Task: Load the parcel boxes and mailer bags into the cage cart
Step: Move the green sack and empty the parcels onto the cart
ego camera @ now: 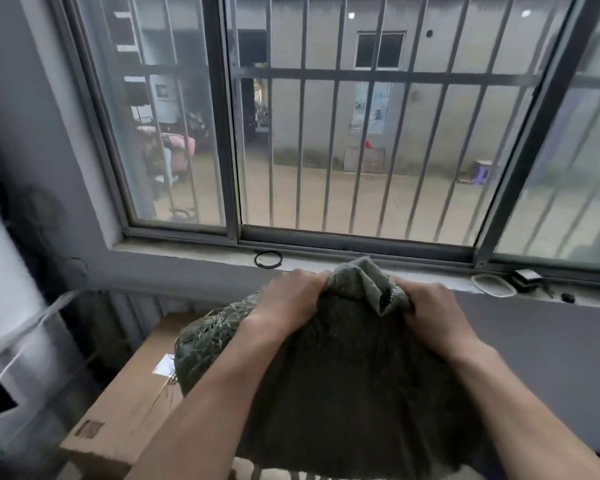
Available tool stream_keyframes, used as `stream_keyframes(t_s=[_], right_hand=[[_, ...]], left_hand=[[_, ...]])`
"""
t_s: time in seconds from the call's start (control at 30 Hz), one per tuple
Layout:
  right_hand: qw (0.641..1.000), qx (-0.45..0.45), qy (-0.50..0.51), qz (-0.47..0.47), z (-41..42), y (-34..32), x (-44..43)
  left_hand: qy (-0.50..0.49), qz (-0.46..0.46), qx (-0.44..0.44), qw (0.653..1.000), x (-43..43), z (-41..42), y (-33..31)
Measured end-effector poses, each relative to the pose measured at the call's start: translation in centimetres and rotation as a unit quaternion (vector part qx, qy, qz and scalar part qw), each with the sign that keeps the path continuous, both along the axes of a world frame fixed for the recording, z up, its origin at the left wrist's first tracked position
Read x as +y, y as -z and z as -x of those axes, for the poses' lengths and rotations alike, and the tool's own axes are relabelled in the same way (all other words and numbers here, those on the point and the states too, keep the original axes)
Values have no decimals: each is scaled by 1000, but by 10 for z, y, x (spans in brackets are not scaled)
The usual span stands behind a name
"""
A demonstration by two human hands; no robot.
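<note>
A dark green woven sack (354, 382) fills the lower middle, held up in front of me below the window sill. My left hand (288, 299) grips its bunched top on the left, and my right hand (430, 310) grips the top on the right. The sack's frayed edge (205, 337) hangs over a brown cardboard parcel box (132, 403) with a white label, lying at the lower left. Thin wire bars of the cage cart (21, 337) show blurred at the left edge.
A barred sliding window (326, 133) faces me, looking onto a yard. On its sill (326, 266) lie a black ring (268, 259), a white dish (492, 285) and small dark items at the right. A grey wall (541, 358) runs below.
</note>
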State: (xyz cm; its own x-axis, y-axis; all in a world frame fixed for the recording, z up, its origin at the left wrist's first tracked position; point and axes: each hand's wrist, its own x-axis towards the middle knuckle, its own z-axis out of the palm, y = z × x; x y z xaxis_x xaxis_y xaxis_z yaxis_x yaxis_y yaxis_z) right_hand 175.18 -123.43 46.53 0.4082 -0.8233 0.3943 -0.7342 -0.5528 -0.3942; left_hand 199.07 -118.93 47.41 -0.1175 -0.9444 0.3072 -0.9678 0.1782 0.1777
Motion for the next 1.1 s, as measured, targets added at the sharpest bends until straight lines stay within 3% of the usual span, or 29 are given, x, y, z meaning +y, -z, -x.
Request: stream_keyframes(t_s=[0.3, 0.5, 0.87, 1.1], right_hand=[[1000, -20, -3, 6, -56, 5, 30], [1000, -5, -13, 10, -71, 6, 13], [995, -34, -29, 92, -153, 6, 14], [992, -49, -12, 117, -255, 20, 17]], left_hand=[[25, 3, -39, 999, 19, -56, -5], [-9, 6, -40, 999, 22, -71, 0], [-6, 162, -57, 985, 31, -144, 5], [30, 223, -68, 972, 16, -249, 29]])
